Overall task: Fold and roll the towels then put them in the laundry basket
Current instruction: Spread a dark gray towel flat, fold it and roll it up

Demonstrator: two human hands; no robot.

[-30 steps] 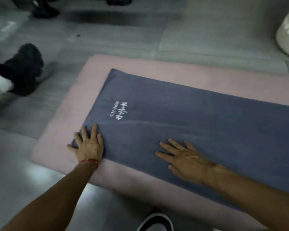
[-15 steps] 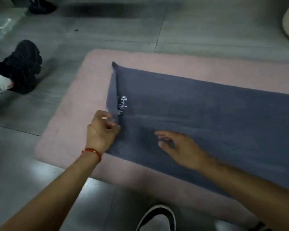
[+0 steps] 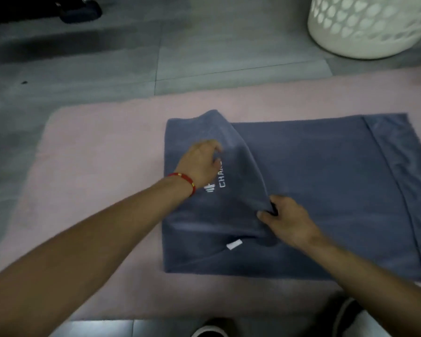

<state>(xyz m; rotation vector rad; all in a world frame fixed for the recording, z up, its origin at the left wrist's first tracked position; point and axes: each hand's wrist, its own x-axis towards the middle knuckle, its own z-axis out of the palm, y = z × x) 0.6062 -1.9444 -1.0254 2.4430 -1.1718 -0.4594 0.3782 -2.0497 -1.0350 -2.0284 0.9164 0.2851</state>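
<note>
Blue-grey towel [image 3: 326,190] lies on the pink mat [image 3: 95,166], long axis running left-right across the view. Its left end is turned over toward the right; that flap, logo side up, arches off the layer below and isn't flat yet.

Left hand [image 3: 199,164]: fingers curled on the flap near its far side, apparently gripping the cloth, though the contact is blurred. Red thread bracelet [image 3: 184,182] on that wrist. Right hand [image 3: 289,222]: pinching the flap's leading edge at the near corner, fingers closed on fabric.

Key relation: the uncovered towel lies to the right of both hands, along the long axis. Its far end, with a stitched band [image 3: 399,190], sits near the right edge of view, well apart from the flap edge. My read: the fold needs to carry further right, and the right hand is nearer that end.

White perforated laundry basket [image 3: 365,27] stands on the grey floor beyond the mat, far right, nearer the right arm. Still mid-fold; rolling not begun.
</note>
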